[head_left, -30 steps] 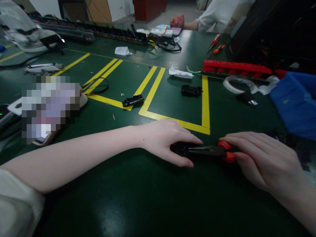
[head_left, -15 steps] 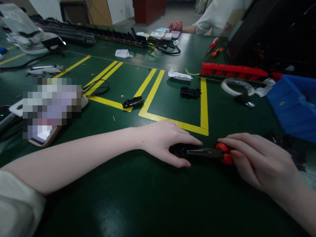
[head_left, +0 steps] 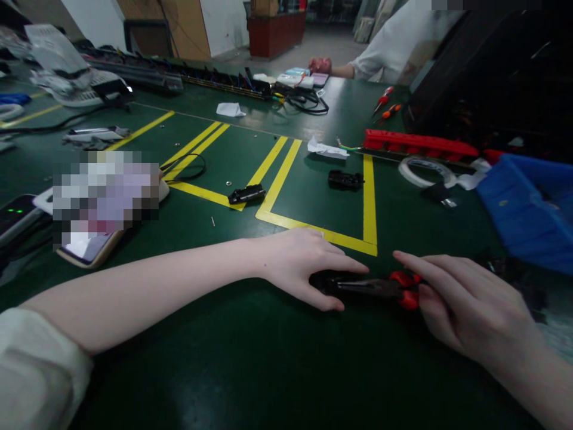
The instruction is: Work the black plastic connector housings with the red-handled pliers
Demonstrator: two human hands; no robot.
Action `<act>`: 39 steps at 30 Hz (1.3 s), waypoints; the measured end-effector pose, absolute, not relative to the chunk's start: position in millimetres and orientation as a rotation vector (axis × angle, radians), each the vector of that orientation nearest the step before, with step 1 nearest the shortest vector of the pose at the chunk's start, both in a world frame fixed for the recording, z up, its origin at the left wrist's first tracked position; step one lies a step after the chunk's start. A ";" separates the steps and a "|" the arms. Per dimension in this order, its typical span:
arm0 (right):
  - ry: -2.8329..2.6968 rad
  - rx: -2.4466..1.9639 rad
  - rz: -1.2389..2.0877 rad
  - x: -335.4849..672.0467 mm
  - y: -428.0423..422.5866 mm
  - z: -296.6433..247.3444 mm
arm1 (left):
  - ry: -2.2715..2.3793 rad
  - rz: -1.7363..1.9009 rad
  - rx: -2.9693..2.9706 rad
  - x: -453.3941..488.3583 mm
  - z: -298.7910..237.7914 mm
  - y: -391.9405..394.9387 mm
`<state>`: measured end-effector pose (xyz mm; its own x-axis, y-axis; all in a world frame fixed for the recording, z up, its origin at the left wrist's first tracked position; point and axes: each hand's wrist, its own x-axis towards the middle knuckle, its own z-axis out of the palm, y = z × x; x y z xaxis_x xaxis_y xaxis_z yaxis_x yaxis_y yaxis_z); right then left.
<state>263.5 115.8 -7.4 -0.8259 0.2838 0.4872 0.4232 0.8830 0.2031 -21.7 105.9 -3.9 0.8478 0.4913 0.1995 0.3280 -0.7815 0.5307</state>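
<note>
My left hand lies over a small black part on the green table, thumb and fingers pinching it from both sides. My right hand grips the red handles of a pair of pliers. The dark jaws of the pliers point left and reach the black part under my left hand. Most of that part is hidden by my fingers.
Two more black parts lie by the yellow floor-tape lines. A blue bin stands at the right, a tape roll and red strip behind. A phone lies left. Another person's hand rests at the far edge.
The view has tilted slightly, so everything sits a little lower in the picture. My hands, the pliers and the black part keep the same hold.
</note>
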 end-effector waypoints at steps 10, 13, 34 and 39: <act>-2.595 -0.511 -0.429 260.3 115.7 -1.2 | 0.574 0.432 2.557 -22.4 -2.0 105.7; -2.604 -0.474 -0.499 261.5 120.9 -0.4 | 0.554 0.425 2.539 -22.9 -2.2 106.5; -2.541 -0.604 -0.470 267.6 124.3 -7.1 | 0.595 0.443 2.547 -22.6 -5.1 107.2; -2.551 -0.556 -0.441 265.7 124.3 -7.0 | 0.616 0.421 2.535 -22.8 -5.0 106.7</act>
